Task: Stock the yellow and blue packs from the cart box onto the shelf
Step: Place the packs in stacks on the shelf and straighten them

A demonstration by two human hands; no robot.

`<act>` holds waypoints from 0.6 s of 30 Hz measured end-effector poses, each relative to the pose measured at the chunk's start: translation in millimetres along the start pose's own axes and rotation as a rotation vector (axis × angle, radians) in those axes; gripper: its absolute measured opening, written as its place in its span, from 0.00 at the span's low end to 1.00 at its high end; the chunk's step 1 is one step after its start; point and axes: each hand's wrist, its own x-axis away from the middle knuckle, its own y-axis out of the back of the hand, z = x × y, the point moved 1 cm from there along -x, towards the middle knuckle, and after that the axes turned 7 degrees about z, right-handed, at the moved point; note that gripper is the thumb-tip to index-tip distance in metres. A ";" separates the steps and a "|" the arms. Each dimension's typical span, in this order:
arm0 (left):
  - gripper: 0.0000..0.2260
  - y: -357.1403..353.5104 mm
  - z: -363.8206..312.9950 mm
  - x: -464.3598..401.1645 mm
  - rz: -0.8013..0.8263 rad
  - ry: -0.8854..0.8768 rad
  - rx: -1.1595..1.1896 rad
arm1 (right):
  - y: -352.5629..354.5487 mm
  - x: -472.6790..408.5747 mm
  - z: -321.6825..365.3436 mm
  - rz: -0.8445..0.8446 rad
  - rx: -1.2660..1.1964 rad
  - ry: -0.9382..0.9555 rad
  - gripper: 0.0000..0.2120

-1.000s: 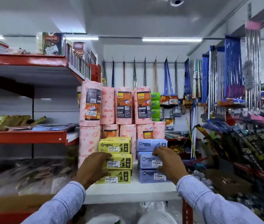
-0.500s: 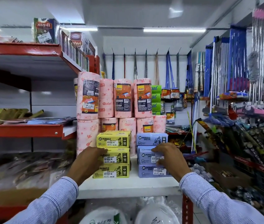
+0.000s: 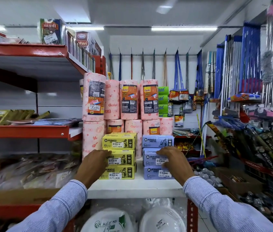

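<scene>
Three yellow packs [image 3: 119, 143] are stacked on the white shelf [image 3: 135, 188], and three blue packs [image 3: 157, 141] are stacked right beside them. My left hand [image 3: 94, 164] clasps the left end of the middle yellow pack [image 3: 122, 159], with fingers on its top edge and thumb on its front. My right hand [image 3: 174, 161] clasps the front of the middle blue pack [image 3: 150, 159] the same way. The cart box is out of view.
Pink kitchen towel rolls [image 3: 129, 99] stand stacked right behind the packs. Red shelves [image 3: 25, 131] with goods run along the left. Brooms and mops [image 3: 242, 67] hang at the right. Wrapped plates [image 3: 109, 221] sit under the shelf.
Both hands stay on the middle packs of their stacks. The view has tilted slightly, so the shelf sits a little higher in frame.
</scene>
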 end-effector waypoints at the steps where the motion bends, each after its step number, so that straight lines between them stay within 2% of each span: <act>1: 0.16 -1.5 -0.2 0.2 -0.001 -0.004 -0.010 | -0.4 0.5 0.5 0.003 0.006 0.001 0.28; 5: 0.14 -8.3 -1.9 2.0 -0.035 -0.049 -0.085 | -3.7 6.5 5.6 -0.001 0.088 0.015 0.26; 10: 0.35 -16.1 -18.4 22.6 -0.094 -0.154 -0.207 | -11.5 25.4 16.9 0.071 0.209 0.041 0.32; 14: 0.41 -22.7 -46.9 59.7 -0.170 -0.259 -0.173 | -15.8 62.5 33.8 0.086 0.239 0.067 0.38; 18: 0.40 -46.4 -59.7 111.0 -0.106 -0.289 -0.117 | -30.2 122.2 45.9 0.044 0.202 0.097 0.41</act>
